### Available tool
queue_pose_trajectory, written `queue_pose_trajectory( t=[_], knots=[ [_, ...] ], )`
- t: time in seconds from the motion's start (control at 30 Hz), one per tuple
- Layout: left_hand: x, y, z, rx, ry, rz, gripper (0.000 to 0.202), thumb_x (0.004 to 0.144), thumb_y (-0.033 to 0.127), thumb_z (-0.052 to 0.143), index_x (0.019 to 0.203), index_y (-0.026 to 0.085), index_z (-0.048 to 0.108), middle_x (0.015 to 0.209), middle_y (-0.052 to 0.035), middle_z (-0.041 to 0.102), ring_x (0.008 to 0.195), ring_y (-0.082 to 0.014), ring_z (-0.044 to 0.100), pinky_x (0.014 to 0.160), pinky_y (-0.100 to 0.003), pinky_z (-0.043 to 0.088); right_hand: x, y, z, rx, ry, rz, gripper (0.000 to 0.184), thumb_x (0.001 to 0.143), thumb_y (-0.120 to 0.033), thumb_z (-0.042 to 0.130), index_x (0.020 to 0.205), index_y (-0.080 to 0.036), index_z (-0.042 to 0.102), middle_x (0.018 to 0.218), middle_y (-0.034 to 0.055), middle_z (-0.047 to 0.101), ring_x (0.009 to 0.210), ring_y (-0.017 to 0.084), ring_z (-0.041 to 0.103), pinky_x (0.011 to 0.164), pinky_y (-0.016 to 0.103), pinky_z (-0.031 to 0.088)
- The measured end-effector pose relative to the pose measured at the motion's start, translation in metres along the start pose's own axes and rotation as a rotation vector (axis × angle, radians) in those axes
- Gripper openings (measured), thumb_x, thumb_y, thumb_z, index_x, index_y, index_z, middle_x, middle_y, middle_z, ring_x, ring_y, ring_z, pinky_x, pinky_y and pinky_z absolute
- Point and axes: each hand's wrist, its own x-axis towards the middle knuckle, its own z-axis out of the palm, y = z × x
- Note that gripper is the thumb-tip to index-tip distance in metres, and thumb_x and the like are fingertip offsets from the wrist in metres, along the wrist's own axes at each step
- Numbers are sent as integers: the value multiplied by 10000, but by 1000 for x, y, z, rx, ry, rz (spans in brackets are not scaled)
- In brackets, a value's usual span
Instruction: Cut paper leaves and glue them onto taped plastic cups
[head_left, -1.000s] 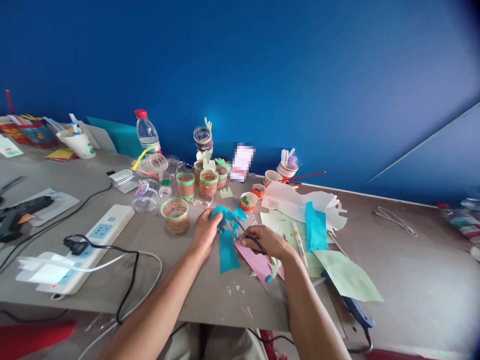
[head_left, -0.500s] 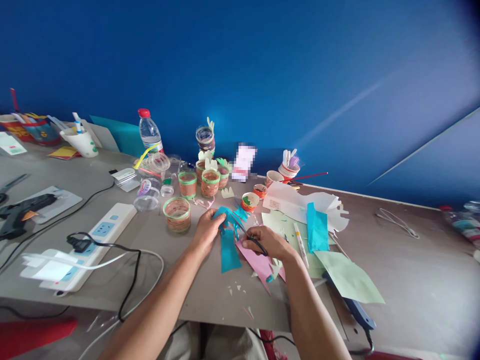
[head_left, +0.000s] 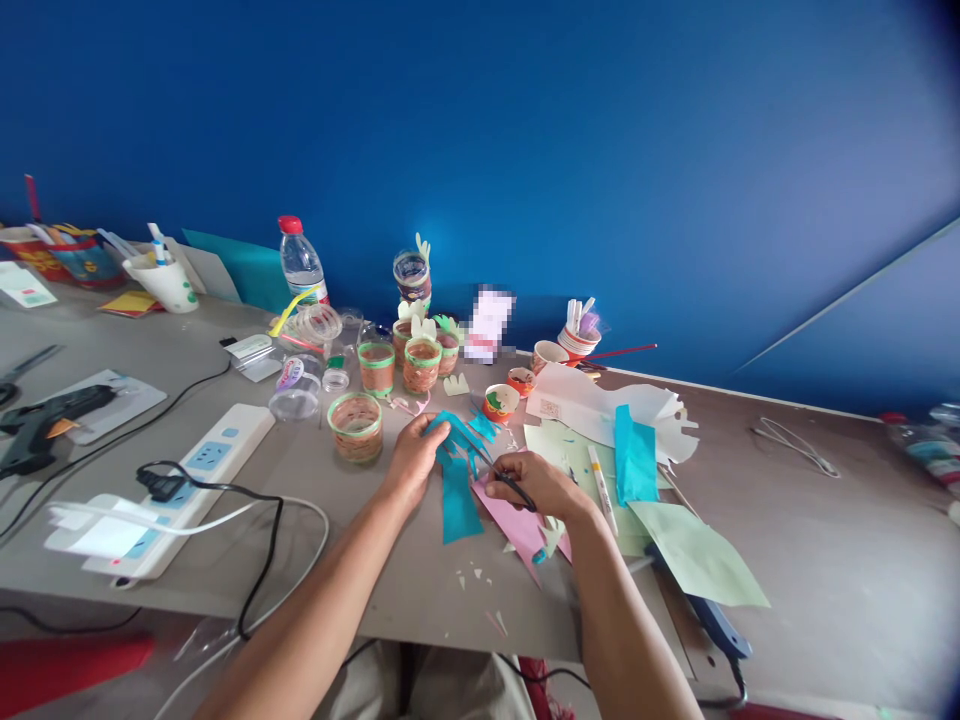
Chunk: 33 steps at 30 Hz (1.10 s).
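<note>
Your left hand (head_left: 412, 465) pinches the teal paper (head_left: 456, 480), long axis toward you; right hand (head_left: 536, 485), gripping scissors (head_left: 504, 477), sits just right.

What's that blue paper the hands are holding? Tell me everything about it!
The teal paper is thin and flat-coloured, like craft paper. Its top is cut into jagged, leaf-like points, and a long plain strip hangs down toward the table. The left hand pinches its upper left edge, lifting that part. The right hand holds small dark-handled scissors with the blades at its right side. Its lower end lies beside a pink paper.
</note>
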Motion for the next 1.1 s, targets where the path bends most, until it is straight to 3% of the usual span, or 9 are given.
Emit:
queue_pose_trajectory(
  t=[0.2, 0.83, 1.1],
  knots=[
    [3, -1, -1, 25, 48, 41, 315, 593, 436, 765, 767, 188, 679, 681, -1, 665, 630, -169, 581, 608, -265, 450, 2, 2, 1, -12, 1, -25, 272, 736, -435, 684, 738, -166, 643, 477, -48, 486, 444, 88, 403, 432, 224, 298],
    [5, -3, -2, -16, 27, 28, 315, 617, 436, 771, 806, 194, 702, 763, -14, 699, 678, -172, 603, 659, -276, 475, 2, 5, 2, -42, 31, -69, 344, 728, -501, 687, 717, -161, 635, 479, -48, 476, 454, 88, 393, 442, 229, 277],
    [5, 0, -2, 9, 40, 35, 342, 614, 445, 764, 824, 182, 706, 759, -11, 700, 686, -176, 611, 667, -278, 478, 4, 8, 4, -75, 63, -73, 280, 744, -434, 672, 682, -166, 619, 470, -51, 463, 449, 80, 380, 441, 222, 263]
  ],
)
